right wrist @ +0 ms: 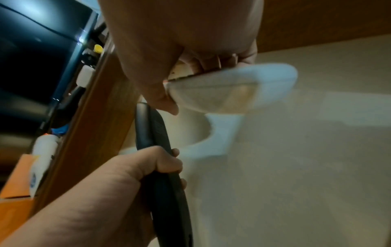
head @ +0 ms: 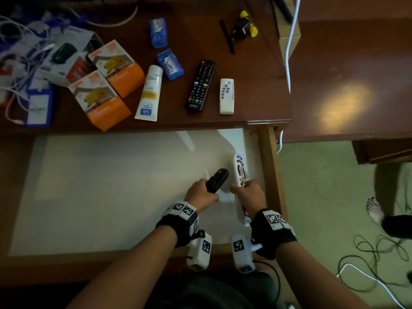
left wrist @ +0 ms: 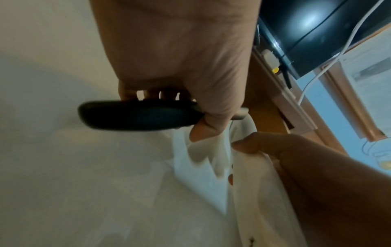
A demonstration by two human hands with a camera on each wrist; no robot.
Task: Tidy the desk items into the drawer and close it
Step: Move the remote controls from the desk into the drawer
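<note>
Fingers of the left hand curl round a small black remote, and those of the right hand clamp a long white remote; both remotes sit low over the right end of the open drawer, close to each other, the white one next to the drawer's right wall. Whether either remote touches the drawer's pale lining cannot be told.

Largest of all, the dark wooden table spans the top of the head view, with the drawer pulled out below its front edge. On the table, two orange boxes lie at the left, beside a white box tangled in white cables. A white tube lies just right of the orange boxes. Next comes a black TV remote, and near it a short white remote. Two blue packets lie further back, one behind the other. A black pen and a small yellow-and-black toy rest near the far right corner.
</note>
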